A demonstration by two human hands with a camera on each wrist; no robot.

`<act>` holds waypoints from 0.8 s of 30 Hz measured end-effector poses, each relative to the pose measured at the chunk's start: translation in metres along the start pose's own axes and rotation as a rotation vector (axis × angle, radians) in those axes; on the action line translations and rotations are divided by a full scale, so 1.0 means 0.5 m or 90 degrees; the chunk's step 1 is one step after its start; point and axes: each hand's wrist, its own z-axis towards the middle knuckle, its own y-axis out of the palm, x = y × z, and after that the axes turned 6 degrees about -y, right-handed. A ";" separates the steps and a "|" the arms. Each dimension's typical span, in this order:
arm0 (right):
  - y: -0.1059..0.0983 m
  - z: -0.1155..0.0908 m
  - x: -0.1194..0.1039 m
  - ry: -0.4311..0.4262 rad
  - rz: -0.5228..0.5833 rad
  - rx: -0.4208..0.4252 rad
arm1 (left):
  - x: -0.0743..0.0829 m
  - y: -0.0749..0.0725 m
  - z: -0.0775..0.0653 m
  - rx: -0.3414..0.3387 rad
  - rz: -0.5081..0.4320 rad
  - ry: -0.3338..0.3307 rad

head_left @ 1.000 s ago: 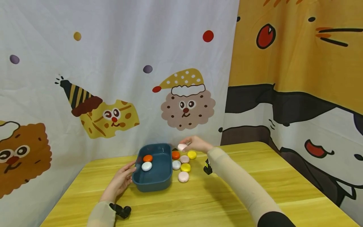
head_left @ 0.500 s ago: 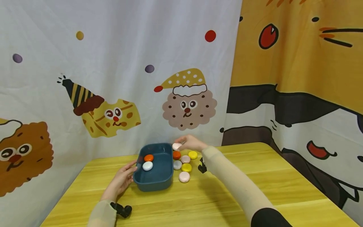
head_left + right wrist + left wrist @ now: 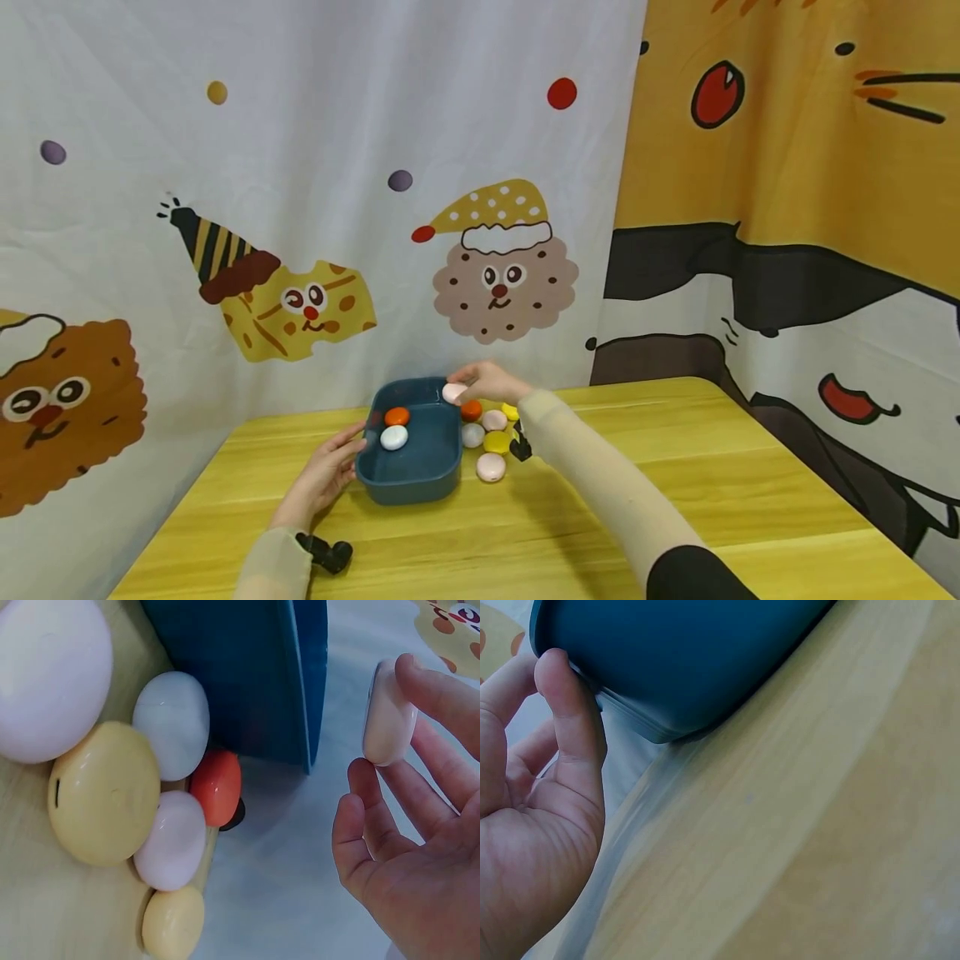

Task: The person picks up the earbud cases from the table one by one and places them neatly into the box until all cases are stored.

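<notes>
My right hand (image 3: 491,383) pinches a pale pink rounded disc (image 3: 390,716) between thumb and fingers. In the head view this disc overlaps the back right corner of a dark blue rectangular bin (image 3: 412,492). Inside the bin, toward its left side, lie an orange disc (image 3: 397,417) and a white disc (image 3: 393,437). My left hand (image 3: 326,471) rests against the bin's left side, its thumb and fingers touching near the rim with the fingers relaxed. The left wrist view shows the thumb (image 3: 562,697) right at the bin's edge.
Right of the bin, several glossy discs lie close together, among them an orange one (image 3: 217,787), a yellow one (image 3: 109,795), a white one (image 3: 172,724) and a pink one (image 3: 491,467). A printed curtain (image 3: 360,83) hangs behind the wooden table (image 3: 675,450).
My right hand has moved left with the pink disc, from above the loose discs to the bin's back right corner. The left hand stays at the bin's side.
</notes>
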 end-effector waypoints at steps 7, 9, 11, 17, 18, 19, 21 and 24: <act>0.014 0.015 0.000 -0.010 0.002 -0.011 | -0.002 0.002 0.003 0.001 -0.005 0.005; 0.019 0.019 0.000 -0.016 -0.004 -0.014 | -0.002 0.002 0.004 0.004 -0.003 0.010; 0.025 0.024 -0.004 -0.019 -0.008 -0.018 | 0.001 0.000 0.001 0.002 -0.001 0.011; 0.037 0.040 -0.014 -0.014 -0.003 -0.025 | 0.002 -0.003 -0.002 0.008 0.002 0.006; 0.038 0.043 -0.016 -0.015 -0.002 -0.026 | 0.002 -0.003 -0.002 0.012 -0.002 0.006; 0.039 0.046 -0.018 -0.017 -0.001 -0.024 | 0.001 -0.003 -0.002 0.014 -0.006 0.005; 0.041 0.053 -0.020 -0.019 -0.007 -0.025 | 0.001 -0.003 -0.002 0.007 -0.007 0.004; 0.046 0.062 -0.027 -0.021 -0.013 -0.026 | 0.002 -0.001 -0.002 0.001 -0.011 0.005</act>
